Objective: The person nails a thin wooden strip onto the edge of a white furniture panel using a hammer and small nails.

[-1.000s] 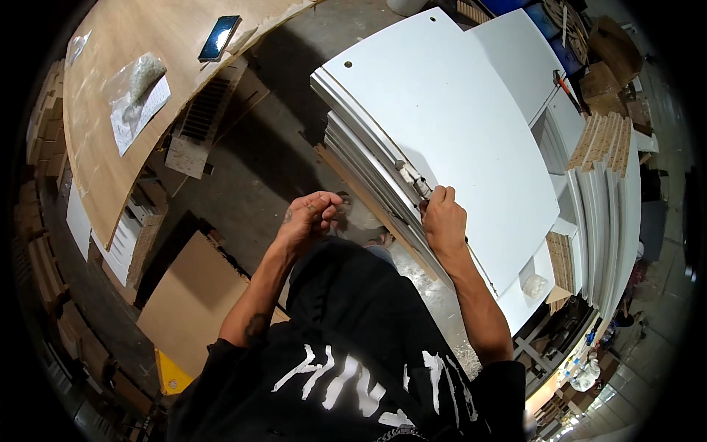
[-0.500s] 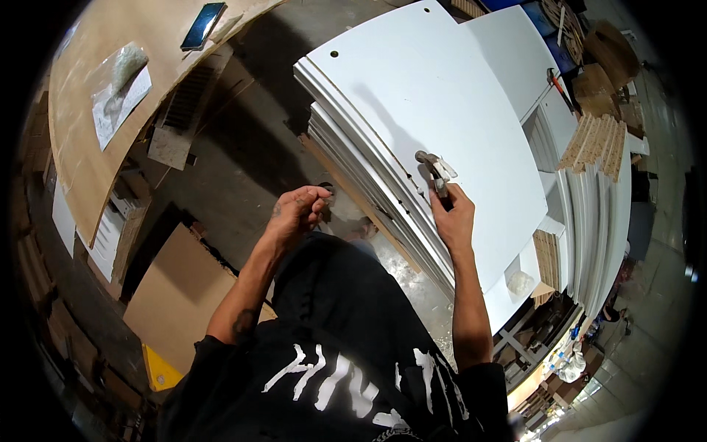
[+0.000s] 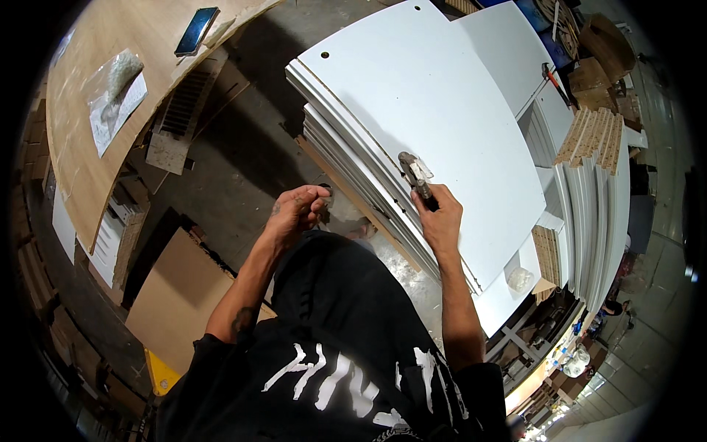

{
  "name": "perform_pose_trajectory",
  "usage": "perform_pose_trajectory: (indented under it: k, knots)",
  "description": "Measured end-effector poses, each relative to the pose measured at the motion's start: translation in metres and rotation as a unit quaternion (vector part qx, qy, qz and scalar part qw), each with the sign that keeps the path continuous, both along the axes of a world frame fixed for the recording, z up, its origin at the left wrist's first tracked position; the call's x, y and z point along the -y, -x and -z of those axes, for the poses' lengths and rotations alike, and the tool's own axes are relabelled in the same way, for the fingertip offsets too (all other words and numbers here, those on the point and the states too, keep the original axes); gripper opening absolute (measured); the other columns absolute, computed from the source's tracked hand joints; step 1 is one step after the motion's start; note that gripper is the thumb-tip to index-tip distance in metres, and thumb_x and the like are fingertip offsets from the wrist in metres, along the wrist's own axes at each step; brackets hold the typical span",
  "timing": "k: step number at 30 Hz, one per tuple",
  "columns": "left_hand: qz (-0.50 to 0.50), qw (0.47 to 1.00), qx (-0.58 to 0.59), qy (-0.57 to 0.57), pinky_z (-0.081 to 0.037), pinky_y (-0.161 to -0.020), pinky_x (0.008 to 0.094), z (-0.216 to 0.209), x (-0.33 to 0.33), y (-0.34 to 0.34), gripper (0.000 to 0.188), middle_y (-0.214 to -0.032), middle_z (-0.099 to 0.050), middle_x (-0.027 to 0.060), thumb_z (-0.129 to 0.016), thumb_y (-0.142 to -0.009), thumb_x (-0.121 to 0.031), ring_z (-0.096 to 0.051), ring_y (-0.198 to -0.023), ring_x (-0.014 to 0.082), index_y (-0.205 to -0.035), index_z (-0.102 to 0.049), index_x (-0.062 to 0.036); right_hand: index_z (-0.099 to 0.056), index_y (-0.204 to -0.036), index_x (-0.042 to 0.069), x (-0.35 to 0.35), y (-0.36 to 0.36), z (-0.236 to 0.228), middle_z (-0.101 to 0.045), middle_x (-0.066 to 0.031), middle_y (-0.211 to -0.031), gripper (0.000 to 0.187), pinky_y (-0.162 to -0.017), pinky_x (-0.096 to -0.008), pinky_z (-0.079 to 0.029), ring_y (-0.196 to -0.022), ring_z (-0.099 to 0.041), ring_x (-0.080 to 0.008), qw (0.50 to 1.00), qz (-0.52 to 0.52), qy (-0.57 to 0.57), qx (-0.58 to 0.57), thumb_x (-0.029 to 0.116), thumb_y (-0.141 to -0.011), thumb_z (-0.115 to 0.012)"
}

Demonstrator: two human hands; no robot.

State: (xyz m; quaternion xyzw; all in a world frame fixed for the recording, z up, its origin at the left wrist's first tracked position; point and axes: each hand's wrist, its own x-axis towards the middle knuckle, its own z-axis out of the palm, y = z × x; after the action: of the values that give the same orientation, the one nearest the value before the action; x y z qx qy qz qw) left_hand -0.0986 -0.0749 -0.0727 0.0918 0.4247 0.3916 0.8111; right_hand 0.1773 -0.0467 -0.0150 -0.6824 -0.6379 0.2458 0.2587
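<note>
My right hand (image 3: pixel 440 219) is wrapped round the handle of a hammer (image 3: pixel 414 175), whose metal head has something white about it. The hammer head is over the left long edge of the top white panel (image 3: pixel 449 110), where several small dark spots show along the edge; whether it touches cannot be told. To the left of the stack, above the floor, my left hand (image 3: pixel 298 208) is closed with its fingers pinched together. What it holds, if anything, is too small to make out.
A wooden table (image 3: pixel 74 147) at the left bears a phone (image 3: pixel 197 32) and a clear bag with paper (image 3: pixel 118 96). An orange-handled hammer (image 3: pixel 556 82) lies on panels at the far right, near stacked boards (image 3: pixel 585 191). Cardboard (image 3: pixel 180 295) leans at the lower left.
My right hand has carried the hammer left, toward the panel's edge, and tilted it. The left hand keeps its pinch nearly in place. The whole view has shifted slightly.
</note>
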Motion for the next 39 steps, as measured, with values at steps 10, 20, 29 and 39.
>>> perform_pose_trajectory:
  k: [10, 20, 29, 39]
  knots:
    - [0.009, 1.000, -0.012, 0.010, -0.032, -0.050, 0.0168, -0.001, 0.003, 0.003, 0.022, -0.072, -0.051, -0.0043, -0.046, -0.101, -0.018, -0.037, -0.054, 0.0030, -0.103, -0.061, -0.0031, -0.066, -0.085, -0.001, -0.002, -0.002, 0.008, -0.060, -0.0111, -0.070, 0.025, -0.058, -0.0323, -0.043, -0.058, -0.052, -0.0212, 0.998, 0.051, 0.042, -0.003, 0.018, -0.076, -0.079]
    - [0.008, 1.000, -0.012, 0.015, -0.031, -0.048, 0.0169, 0.002, 0.005, 0.003, 0.021, -0.071, -0.052, -0.0046, -0.048, -0.101, -0.019, -0.037, -0.053, 0.0026, -0.103, -0.062, -0.0035, -0.067, -0.088, -0.001, -0.006, -0.003, 0.003, -0.062, -0.0090, -0.070, 0.026, -0.060, -0.0305, -0.045, -0.061, -0.053, -0.0156, 0.995, 0.055, 0.080, -0.036, 0.019, -0.075, -0.080]
    - [0.002, 1.000, 0.001, 0.002, -0.033, -0.049, 0.0174, 0.002, 0.006, 0.004, 0.022, -0.069, -0.051, -0.0047, -0.051, -0.100, -0.021, -0.038, -0.053, 0.0036, -0.104, -0.063, -0.0030, -0.063, -0.110, -0.005, 0.012, -0.009, -0.014, -0.065, -0.0080, -0.076, 0.042, -0.067, -0.0254, -0.049, -0.072, -0.059, -0.0096, 0.971, 0.123, 0.123, -0.166, 0.023, -0.082, -0.078]
    - [0.016, 0.997, -0.063, 0.034, -0.030, -0.050, 0.0181, 0.000, 0.008, 0.003, 0.036, -0.067, -0.045, -0.0062, -0.052, -0.099, -0.041, -0.037, -0.055, 0.0032, -0.095, -0.061, -0.0068, -0.059, -0.109, -0.004, 0.075, -0.001, -0.034, -0.063, -0.0237, -0.089, 0.029, -0.067, -0.0431, -0.050, -0.076, -0.063, -0.0409, 0.992, 0.089, -0.068, 0.061, 0.020, -0.094, -0.060]
